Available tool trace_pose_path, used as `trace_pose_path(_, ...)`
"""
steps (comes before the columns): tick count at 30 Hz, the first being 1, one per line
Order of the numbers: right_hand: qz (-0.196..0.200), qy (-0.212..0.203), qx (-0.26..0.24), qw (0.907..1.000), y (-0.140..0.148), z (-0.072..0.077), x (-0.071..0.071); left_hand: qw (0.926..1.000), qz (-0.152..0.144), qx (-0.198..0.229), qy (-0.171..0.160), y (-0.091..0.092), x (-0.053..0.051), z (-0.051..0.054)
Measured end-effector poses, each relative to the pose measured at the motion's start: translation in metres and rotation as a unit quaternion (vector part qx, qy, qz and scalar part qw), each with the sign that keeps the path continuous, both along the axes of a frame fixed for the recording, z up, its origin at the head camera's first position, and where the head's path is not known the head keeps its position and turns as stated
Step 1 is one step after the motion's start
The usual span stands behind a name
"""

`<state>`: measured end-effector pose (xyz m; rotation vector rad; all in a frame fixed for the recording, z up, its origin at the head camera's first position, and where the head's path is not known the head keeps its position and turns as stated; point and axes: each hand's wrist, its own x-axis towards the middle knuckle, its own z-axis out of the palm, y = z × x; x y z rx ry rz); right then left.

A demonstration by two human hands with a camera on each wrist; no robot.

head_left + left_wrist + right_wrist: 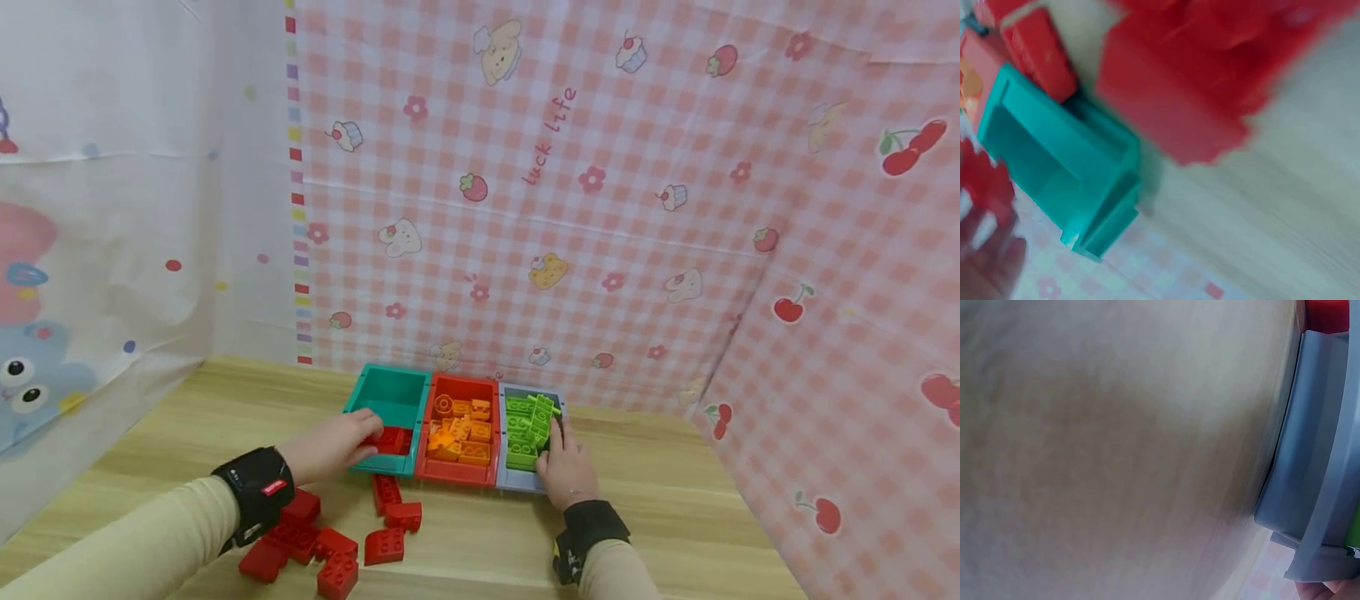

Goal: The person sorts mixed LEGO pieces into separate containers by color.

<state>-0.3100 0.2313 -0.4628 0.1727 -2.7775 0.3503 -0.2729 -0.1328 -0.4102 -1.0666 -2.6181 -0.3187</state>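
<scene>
My left hand (341,440) reaches over the near part of the teal bin (393,387), holding a red building block (988,184) in its fingers. In the head view, red blocks (392,440) show beside those fingertips; the hand partly hides that corner. My right hand (568,471) rests at the right side of the grey bin (517,477), fingers fairly straight against its edge. Light green blocks (536,421) fill this bin beside the fingers. Only fingertips (1329,590) of that hand show below the bin in the right wrist view.
Between the teal and grey bins stands a red bin (456,477) with orange blocks (459,429). Several loose red blocks (300,540) lie on the wooden table (465,542) in front and to the left. Patterned cloth (480,233) hangs behind and on both sides.
</scene>
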Motion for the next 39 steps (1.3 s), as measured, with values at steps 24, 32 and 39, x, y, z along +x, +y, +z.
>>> trace_pose_path(24, 0.0, 0.039, -0.014, 0.9991, 0.003, -0.006, -0.003, 0.9772, 0.197, -0.05, -0.061, 0.045, -0.079, -0.047)
trace_pose_path(32, 0.005, 0.024, -0.013, 0.9996, 0.002, -0.007, -0.003, 0.9867, 0.143, -0.059, -0.051, 0.047, -0.049, -0.021)
trace_pose_path(39, 0.003, 0.032, -0.016, 0.9993, 0.001, -0.007, -0.003, 0.9756, -0.062, -0.157, 0.141, 0.032, -0.01, -0.014)
